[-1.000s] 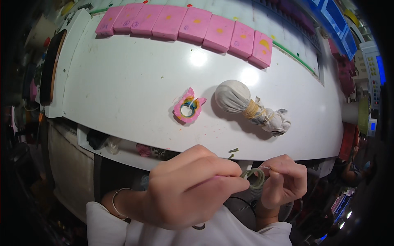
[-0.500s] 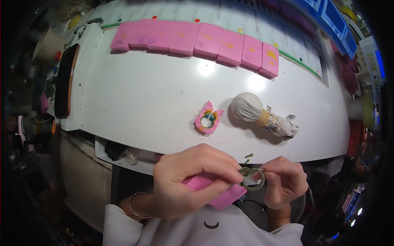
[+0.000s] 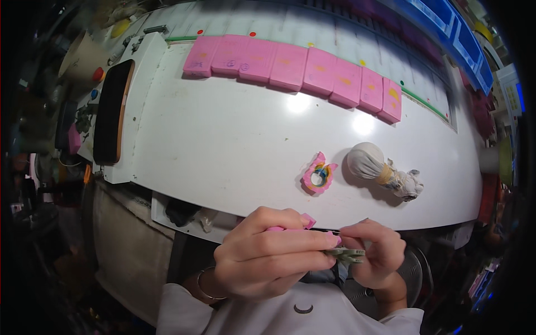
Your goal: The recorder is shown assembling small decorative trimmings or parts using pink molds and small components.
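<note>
In front of my body, my left hand (image 3: 273, 245) is closed round a pink rubbery block (image 3: 308, 221), most of it hidden by the fingers. A green ring-shaped piece (image 3: 350, 255), seen nearly edge-on, sticks out beside the left fingertips. My right hand (image 3: 377, 248) is close against it, with fingers curled in. What lies between the right fingertips is hidden. On the white table beyond my hands sits a small pink ring-shaped thing (image 3: 309, 180) with a rainbow-coloured inside. Right of it lies a white cloth pouch (image 3: 365, 159), tied with a tan band.
A row of several pink blocks (image 3: 287, 67) crosses the back of the white table (image 3: 223, 128). A dark phone (image 3: 113, 111) lies on the raised left edge. Blue bins (image 3: 446, 33) hang at the upper right. An open drawer (image 3: 178, 215) is below the table's front edge.
The green ring has turned from facing me to nearly edge-on. My left hand and the pink block have tilted. My right fingers have curled inward, and the whole view has shifted.
</note>
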The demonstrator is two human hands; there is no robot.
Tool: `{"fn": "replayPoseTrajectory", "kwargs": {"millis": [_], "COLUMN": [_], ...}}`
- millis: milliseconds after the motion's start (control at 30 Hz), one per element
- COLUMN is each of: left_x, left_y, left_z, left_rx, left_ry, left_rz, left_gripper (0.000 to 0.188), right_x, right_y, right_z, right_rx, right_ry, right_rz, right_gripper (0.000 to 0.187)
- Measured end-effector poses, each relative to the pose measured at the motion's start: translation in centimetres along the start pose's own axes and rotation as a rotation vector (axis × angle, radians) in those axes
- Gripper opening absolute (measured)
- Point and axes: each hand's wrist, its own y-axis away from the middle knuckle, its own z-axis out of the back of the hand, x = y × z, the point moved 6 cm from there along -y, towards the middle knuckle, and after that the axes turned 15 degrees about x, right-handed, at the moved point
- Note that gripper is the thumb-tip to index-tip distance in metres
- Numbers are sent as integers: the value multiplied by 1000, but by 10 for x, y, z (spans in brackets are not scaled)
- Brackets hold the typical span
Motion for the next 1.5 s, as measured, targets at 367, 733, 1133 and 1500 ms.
{"fn": "replayPoseTrajectory", "kwargs": {"millis": [367,733,1133,1500], "left_x": [25,25,31,73], "left_y": [54,64,-18,-28], "left_z": [61,58,4,-27], "left_rx": [-429,-490,-149,-209], "left_ry": [106,306,144,587], "left_rz": [347,451,354,512], "left_gripper": [13,13,15,81], "right_x": [-10,-78,-12,-3], "right_y": [-14,0,-63,-189], "right_z": [-114,-204,20,149], "right_rx": [449,657,327,-232], "right_ry": [215,-242,-391,-522], "right_rz": [85,-169,-452,105], "right_gripper": [33,16,24,31]}}
